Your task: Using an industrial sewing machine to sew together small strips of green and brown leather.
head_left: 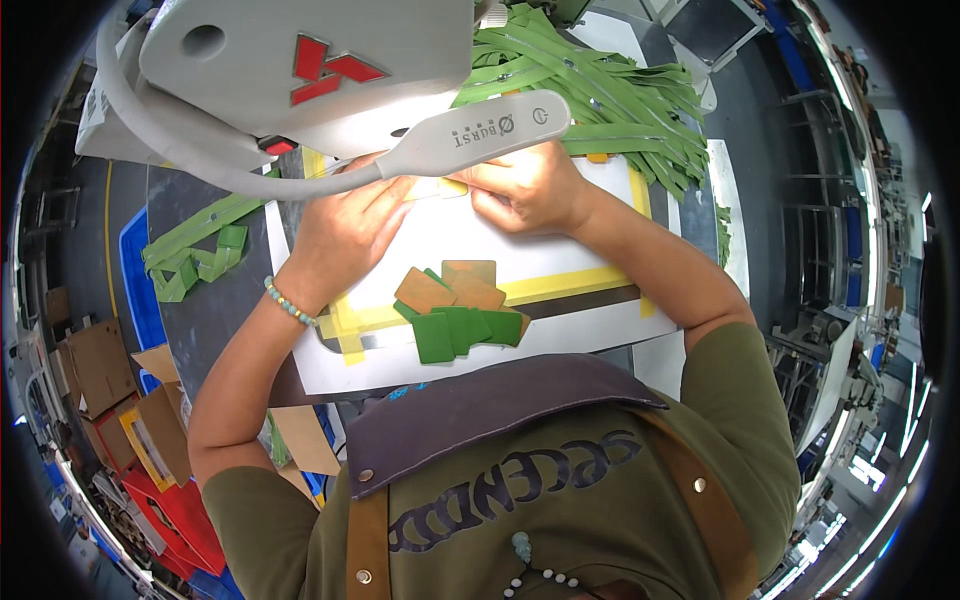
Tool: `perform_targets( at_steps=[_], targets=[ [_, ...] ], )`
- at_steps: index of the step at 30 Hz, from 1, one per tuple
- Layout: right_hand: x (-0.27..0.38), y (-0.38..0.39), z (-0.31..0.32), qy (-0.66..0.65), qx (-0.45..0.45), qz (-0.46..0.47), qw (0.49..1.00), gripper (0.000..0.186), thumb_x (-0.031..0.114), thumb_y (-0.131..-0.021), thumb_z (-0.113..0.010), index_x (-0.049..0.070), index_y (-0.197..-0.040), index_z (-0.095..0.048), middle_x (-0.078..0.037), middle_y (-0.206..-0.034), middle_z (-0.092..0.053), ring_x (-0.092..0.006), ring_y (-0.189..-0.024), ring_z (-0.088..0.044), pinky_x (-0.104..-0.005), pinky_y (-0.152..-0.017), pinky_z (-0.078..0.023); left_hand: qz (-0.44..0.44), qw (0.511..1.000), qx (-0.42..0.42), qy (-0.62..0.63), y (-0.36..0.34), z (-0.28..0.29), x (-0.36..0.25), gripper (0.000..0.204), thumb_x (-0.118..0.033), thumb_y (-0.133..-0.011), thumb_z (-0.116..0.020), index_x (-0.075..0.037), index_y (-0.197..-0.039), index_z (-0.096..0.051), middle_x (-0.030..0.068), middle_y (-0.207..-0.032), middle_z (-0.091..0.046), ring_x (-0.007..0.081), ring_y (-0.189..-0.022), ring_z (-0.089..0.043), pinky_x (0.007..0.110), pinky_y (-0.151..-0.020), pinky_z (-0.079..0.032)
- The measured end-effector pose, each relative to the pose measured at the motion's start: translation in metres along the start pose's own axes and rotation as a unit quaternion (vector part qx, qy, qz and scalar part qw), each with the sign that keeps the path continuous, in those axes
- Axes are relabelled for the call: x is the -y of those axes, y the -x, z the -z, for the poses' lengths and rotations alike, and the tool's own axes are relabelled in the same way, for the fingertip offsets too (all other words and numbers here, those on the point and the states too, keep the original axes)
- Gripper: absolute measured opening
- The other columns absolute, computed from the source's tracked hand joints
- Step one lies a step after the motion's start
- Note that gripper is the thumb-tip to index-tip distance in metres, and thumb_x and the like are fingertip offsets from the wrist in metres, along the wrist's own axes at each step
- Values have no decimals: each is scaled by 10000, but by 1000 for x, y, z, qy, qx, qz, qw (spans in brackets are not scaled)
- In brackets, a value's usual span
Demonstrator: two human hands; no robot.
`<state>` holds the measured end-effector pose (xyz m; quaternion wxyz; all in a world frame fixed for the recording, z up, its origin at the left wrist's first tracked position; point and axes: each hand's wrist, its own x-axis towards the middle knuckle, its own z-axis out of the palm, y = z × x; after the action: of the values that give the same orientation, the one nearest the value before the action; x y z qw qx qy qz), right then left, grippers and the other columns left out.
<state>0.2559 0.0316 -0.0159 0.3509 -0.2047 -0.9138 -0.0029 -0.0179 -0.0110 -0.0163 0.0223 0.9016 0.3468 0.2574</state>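
Seen around the clock from the view's middle, the person's two arms (245, 365) are converging, elbows bending outward at eight and three, forearms slanting up. One dark tabletop (215, 335) is carrying everything. One white machine (250, 90) is overhanging at eleven, and one white sheet (550, 250), edged with yellow tape, is lying beneath the hands (345, 225). One heap of green strips (620, 105) is spreading at one, too tangled for counting; more folded green strips (205, 245) are lying at nine. One grey lamp (480, 135) is reaching across, partly covering the fingers. The left hand is lying palm down, fingers stretching together; its grip cannot be told. The right hand (530, 190) is curling, thumb and forefinger pinching one small yellowish piece (453, 188) just under the lamp. At that piece's six o'clock, at least four green patches (433, 340) and three tan patches (425, 291) are overlapping, some partly hidden. One beaded bracelet (288, 302) is circling the left wrist.
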Motion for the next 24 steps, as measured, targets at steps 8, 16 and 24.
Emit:
perform_targets(
  at_steps=[8,16,24],
  targets=[
    [2,-1,1,4,19,-3,1000,336,104,-737,-714,106,-1056,-819,-35,-1090,-769,-224,-933,-722,-381,-760,-606,-8,1000,8,13,-5,2,-3,395,-54,-852,-793,-3,-1240,-745,122,-1189,-769,281,-1051,-722,402,-899,-577],
    [1,-2,-1,-8,42,-9,999,359,110,-765,-717,105,-1111,-811,-42,-1145,-760,-245,-999,-716,-397,-814,-605,-3,1000,1,-7,-7,2,-7,307,-110,-889,-764,47,-1152,-748,161,-1161,-731,342,-1182,-643,455,-990,-532],
    [6,-7,1,-5,60,-19,998,355,92,-777,-699,94,-1123,-776,-43,-1135,-746,-274,-1048,-690,-434,-885,-577,11,1000,-14,18,-5,-6,-3,314,-134,-869,-794,44,-1124,-748,165,-1158,-728,341,-1176,-655,456,-997,-537]
  ],
)
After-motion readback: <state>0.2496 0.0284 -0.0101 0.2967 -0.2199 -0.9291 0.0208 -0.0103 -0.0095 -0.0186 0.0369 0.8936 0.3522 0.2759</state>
